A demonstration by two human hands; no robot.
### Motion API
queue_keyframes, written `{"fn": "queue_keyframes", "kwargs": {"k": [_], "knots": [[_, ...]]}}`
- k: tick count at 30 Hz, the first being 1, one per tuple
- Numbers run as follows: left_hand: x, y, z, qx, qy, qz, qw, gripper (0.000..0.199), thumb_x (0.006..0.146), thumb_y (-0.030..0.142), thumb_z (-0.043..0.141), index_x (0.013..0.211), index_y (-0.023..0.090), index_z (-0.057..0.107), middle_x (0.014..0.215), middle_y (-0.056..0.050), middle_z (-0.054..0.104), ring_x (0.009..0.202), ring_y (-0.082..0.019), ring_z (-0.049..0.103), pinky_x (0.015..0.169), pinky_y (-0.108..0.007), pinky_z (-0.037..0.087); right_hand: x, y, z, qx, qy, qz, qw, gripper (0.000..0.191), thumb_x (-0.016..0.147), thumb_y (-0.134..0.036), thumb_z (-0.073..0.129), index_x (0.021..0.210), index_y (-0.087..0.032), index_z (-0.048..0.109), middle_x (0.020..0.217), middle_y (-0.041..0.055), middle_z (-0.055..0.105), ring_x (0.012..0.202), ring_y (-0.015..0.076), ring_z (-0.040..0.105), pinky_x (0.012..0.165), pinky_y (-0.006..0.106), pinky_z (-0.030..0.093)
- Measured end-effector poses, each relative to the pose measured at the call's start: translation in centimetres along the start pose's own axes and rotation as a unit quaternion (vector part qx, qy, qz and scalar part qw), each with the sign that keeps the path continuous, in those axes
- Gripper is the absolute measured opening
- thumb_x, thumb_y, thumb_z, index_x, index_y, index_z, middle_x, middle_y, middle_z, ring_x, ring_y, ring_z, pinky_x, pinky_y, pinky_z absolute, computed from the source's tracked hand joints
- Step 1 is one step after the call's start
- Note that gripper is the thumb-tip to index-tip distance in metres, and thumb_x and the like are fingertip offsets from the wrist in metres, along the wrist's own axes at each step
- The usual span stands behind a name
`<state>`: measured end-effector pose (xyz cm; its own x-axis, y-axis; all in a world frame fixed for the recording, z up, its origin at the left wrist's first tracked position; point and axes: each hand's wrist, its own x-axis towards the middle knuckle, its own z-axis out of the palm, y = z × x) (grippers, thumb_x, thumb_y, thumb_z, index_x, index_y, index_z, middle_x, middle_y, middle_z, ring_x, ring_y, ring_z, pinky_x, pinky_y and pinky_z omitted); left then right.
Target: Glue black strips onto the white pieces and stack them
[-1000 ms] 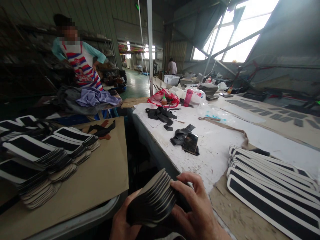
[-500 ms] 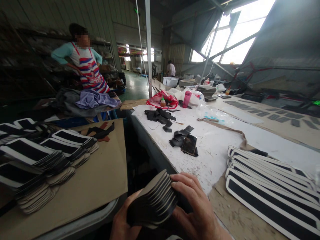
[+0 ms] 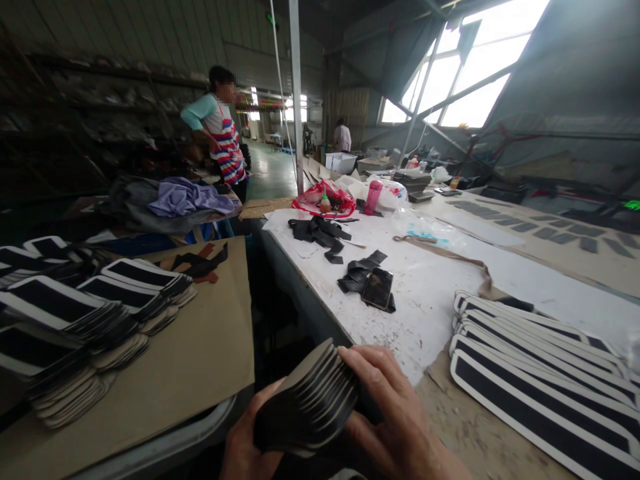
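Note:
Both my hands hold one thick stack of black pieces (image 3: 307, 403) low in the view, its fanned edges turned up. My left hand (image 3: 245, 447) grips the stack from below on the left. My right hand (image 3: 393, 417) wraps its right end, fingers lying over the top edges. The stack hangs over the gap between a cardboard-covered table (image 3: 200, 353) on the left and a white worktable (image 3: 430, 300) on the right.
Piles of black-and-white pieces (image 3: 75, 320) cover the left table. Long black strips with white borders (image 3: 540, 373) lie at right. A phone (image 3: 377, 288) and black scraps (image 3: 320, 233) sit on the white table. A person in a striped apron (image 3: 223, 137) stands far left.
The person in the striped apron has walked right and further away. My hands and the stack have stayed almost still; the stack tilted up slightly.

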<state>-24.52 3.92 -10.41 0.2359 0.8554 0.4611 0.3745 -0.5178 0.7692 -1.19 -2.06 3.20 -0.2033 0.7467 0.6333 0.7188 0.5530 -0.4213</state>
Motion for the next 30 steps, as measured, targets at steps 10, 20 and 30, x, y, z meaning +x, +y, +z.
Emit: {"fn": "queue_keyframes", "kwargs": {"k": [10,20,30], "knots": [[0.0,0.1,0.1,-0.004,-0.012,-0.007,1.000,0.041,0.077,0.031,0.065,0.116,0.024,0.058,0.107,-0.006,0.071,0.088,-0.024,0.070,0.074,-0.029,0.060,-0.1,-0.1,0.1,0.003,-0.013,0.005,1.000,0.044,0.091,-0.024,0.055,0.133,-0.014,0.044,0.117,0.0133,0.050,0.108,0.0218,0.052,0.094,0.032,0.050],[0.2,0.0,0.6,0.041,-0.013,0.045,0.998,0.043,0.071,0.019,0.067,0.113,0.020,0.057,0.092,-0.005,0.072,0.080,-0.022,0.071,0.069,-0.025,0.060,-0.1,-0.1,0.4,-0.017,0.010,0.008,1.000,0.041,0.091,-0.028,0.054,0.128,-0.016,0.044,0.117,0.0132,0.043,0.110,0.0234,0.046,0.091,0.034,0.050],[-0.3,-0.4,0.9,0.015,-0.028,0.024,0.999,0.049,0.068,0.019,0.071,0.114,0.022,0.056,0.094,-0.003,0.073,0.082,-0.023,0.071,0.070,-0.024,0.059,0.3,0.1,-0.3,-0.004,-0.018,-0.009,1.000,0.039,0.090,-0.026,0.056,0.126,-0.017,0.044,0.126,0.0133,0.051,0.120,0.0242,0.042,0.100,0.037,0.043]]}}
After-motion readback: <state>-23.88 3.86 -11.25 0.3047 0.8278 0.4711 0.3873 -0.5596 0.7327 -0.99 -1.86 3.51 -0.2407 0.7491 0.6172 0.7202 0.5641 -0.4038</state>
